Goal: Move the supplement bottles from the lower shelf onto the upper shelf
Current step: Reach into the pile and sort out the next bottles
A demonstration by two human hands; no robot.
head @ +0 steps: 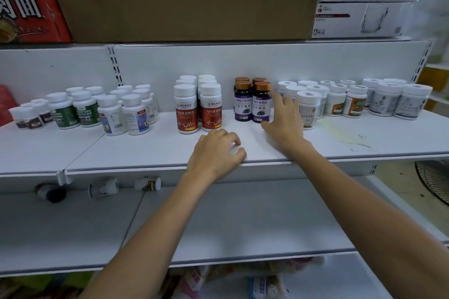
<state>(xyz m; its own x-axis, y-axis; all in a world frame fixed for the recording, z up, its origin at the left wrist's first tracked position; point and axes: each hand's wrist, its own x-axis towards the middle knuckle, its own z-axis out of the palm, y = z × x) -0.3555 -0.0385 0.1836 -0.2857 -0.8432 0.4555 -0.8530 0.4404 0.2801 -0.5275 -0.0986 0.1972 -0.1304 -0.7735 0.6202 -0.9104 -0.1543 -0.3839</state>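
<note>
The right hand (285, 120) lies on the upper shelf (145, 150), fingers straight and spread, holding nothing. Its thumb reaches the foot of the purple bottles (261, 107) and its fingers lie in front of the pale bottles (335, 102) to the right; whether it touches either I cannot tell. The left hand (216, 153) rests at the front edge of the same shelf, fingers loosely curled, gripping nothing, just before the red bottles (185, 114).

All these stand upright in clusters along the back of the upper shelf, with blue bottles (134, 116) and green bottles (64, 111) farther left.

On the lower shelf (243, 221), three bottles (104, 187) lie on their sides far back at the left, half under the upper shelf's edge.

Above, a brown carton (184, 0) sits between a red box (29, 12) and two stacked mug boxes (364, 0). A fan (435, 182) shows at the right edge.
</note>
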